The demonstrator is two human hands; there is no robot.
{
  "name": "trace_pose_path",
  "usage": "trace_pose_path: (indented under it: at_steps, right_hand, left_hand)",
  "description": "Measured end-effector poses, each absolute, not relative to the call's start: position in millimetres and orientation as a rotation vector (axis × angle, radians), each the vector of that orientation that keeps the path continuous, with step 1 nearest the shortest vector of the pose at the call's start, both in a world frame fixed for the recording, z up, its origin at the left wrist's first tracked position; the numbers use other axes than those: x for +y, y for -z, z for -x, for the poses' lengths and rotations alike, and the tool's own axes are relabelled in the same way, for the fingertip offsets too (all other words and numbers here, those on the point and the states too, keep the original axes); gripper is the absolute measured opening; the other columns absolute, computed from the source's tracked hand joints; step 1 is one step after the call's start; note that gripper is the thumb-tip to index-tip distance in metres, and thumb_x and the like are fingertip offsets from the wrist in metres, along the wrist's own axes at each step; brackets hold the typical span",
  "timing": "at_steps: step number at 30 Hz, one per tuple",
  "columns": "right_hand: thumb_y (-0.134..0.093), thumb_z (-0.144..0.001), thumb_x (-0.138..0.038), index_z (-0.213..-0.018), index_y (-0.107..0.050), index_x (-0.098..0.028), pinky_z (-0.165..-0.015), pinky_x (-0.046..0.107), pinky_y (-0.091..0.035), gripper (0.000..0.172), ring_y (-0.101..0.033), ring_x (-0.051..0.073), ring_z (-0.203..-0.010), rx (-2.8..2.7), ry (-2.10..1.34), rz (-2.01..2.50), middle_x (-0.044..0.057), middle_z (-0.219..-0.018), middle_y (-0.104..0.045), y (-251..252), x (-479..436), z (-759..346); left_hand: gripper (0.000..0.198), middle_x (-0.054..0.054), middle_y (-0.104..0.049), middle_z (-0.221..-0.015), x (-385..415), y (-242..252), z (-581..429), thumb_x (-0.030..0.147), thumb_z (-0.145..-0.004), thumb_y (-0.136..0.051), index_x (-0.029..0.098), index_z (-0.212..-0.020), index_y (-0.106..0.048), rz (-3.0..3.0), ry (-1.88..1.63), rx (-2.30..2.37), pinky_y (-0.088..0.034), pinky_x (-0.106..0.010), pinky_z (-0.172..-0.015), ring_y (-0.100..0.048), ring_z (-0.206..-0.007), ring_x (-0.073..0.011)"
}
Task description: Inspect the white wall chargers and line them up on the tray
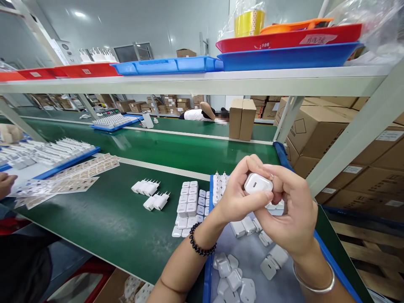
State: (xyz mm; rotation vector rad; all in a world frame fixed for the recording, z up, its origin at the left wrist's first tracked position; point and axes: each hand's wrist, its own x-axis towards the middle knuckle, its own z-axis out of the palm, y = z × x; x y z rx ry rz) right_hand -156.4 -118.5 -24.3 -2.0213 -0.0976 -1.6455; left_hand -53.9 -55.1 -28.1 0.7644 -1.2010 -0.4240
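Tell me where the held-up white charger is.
In the head view, the white charger is right of centre, held between the left hand and right hand, above the blue-edged tray.

On the head feed I see the left hand [240, 191] and right hand [288, 206] together holding a white charger [259, 184] above a blue-edged tray [208, 277]. Beside it, I make out stacked chargers [188, 200] on the green worktop [104, 223].

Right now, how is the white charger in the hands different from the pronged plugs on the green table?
The charger is held in the left hand and right hand; the pronged plugs lie on the green table. The charger shows a dark slot; the plugs show prongs. The charger is single; the plugs lie in two groups. Both are white.
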Motion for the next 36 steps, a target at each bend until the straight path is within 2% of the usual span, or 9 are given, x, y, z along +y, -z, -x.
trace_pose_path:
  at_steps: [4, 8, 15, 18, 23, 25, 30, 33, 36]
  right_hand:
    - [-0.060, -0.083, -0.003, -0.137, -0.056, -0.025, -0.043, 0.022, -0.043, 0.058, -0.045, 0.010, -0.053, -0.180, 1.656, 2.006, -0.003, -0.078, -0.055, 26, -118, 156]
    - [-0.060, -0.081, 0.000, -0.144, -0.056, -0.025, -0.044, 0.025, -0.046, 0.068, -0.043, 0.012, -0.052, -0.261, 1.660, 1.969, -0.001, -0.078, -0.056, 28, -117, 156]
    - [-0.063, -0.080, 0.002, -0.149, -0.054, -0.027, -0.040, 0.029, -0.046, 0.075, -0.039, 0.012, -0.048, -0.251, 1.655, 1.973, -0.002, -0.076, -0.055, 29, -112, 155]
    - [-0.063, -0.080, 0.002, -0.149, -0.053, -0.027, -0.039, 0.029, -0.045, 0.075, -0.038, 0.012, -0.047, -0.272, 1.638, 1.979, -0.003, -0.072, -0.055, 30, -111, 156]
    - [-0.075, -0.079, -0.006, -0.145, -0.056, -0.030, -0.045, 0.033, -0.050, 0.073, -0.041, 0.012, -0.050, -0.193, 1.651, 1.893, 0.002, -0.088, -0.065, 37, -109, 158]
    - [-0.076, -0.079, -0.006, -0.139, -0.060, -0.029, -0.047, 0.033, -0.049, 0.067, -0.041, 0.012, -0.051, -0.155, 1.616, 1.854, -0.001, -0.081, -0.061, 38, -109, 160]
    - [-0.075, -0.078, -0.009, -0.129, -0.062, -0.025, -0.048, 0.027, -0.040, 0.055, -0.036, 0.010, -0.053, -0.111, 1.563, 1.801, -0.007, -0.070, -0.041, 29, -114, 164]
    - [-0.072, -0.082, -0.008, -0.131, -0.060, -0.026, -0.052, 0.028, -0.041, 0.054, -0.034, 0.010, -0.054, -0.110, 1.512, 1.823, -0.008, -0.069, -0.036, 26, -118, 164]
    - [-0.071, -0.083, -0.006, -0.137, -0.056, -0.024, -0.052, 0.026, -0.043, 0.059, -0.035, 0.010, -0.053, -0.174, 1.467, 1.918, -0.008, -0.069, -0.036, 26, -118, 162]
  left_hand:
    - [0.035, 0.005, -0.050, -0.086, -55, 26, 60, 0.021, -0.077, -0.083, 0.021, -0.092, -0.051, -0.698, 0.299, -1.196, -0.045, -0.021, -0.057, -0.055, -0.064, -0.0077]
    - [0.035, 0.006, -0.051, -0.084, -51, 20, 68, 0.016, -0.082, -0.078, 0.023, -0.093, -0.046, -0.641, 0.270, -1.214, -0.049, -0.021, -0.057, -0.060, -0.063, -0.0075]
    - [0.035, 0.007, -0.050, -0.081, -44, 22, 76, 0.030, -0.086, -0.075, 0.023, -0.092, -0.041, -0.748, 0.338, -1.054, -0.042, -0.022, -0.051, -0.054, -0.055, -0.0067]
    - [0.027, 0.006, -0.048, -0.079, -42, 19, 79, 0.030, -0.091, -0.069, 0.023, -0.092, -0.043, -0.724, 0.353, -1.050, -0.040, -0.023, -0.051, -0.053, -0.055, -0.0075]
    - [0.019, 0.001, -0.053, -0.079, -37, 10, 75, 0.038, -0.102, -0.051, 0.020, -0.097, -0.049, -0.759, 0.413, -1.095, -0.042, -0.027, -0.062, -0.051, -0.064, -0.0111]
    - [0.021, 0.000, -0.056, -0.085, -36, 10, 69, 0.041, -0.099, -0.056, 0.021, -0.103, -0.050, -0.744, 0.448, -1.149, -0.043, -0.027, -0.063, -0.053, -0.068, -0.0121]
    - [0.051, 0.000, -0.059, -0.101, -36, 14, 57, 0.040, -0.081, -0.075, 0.030, -0.123, -0.047, -0.790, 0.575, -1.318, -0.047, -0.028, -0.064, -0.060, -0.076, -0.0154]
    - [0.037, 0.000, -0.059, -0.101, -38, 15, 56, 0.036, -0.085, -0.068, 0.026, -0.115, -0.050, -0.827, 0.622, -1.212, -0.047, -0.025, -0.063, -0.059, -0.074, -0.0129]
    - [0.021, 0.001, -0.059, -0.087, -39, 14, 55, 0.029, -0.086, -0.059, 0.021, -0.103, -0.050, -0.824, 0.598, -1.078, -0.044, -0.022, -0.058, -0.055, -0.063, -0.0103]
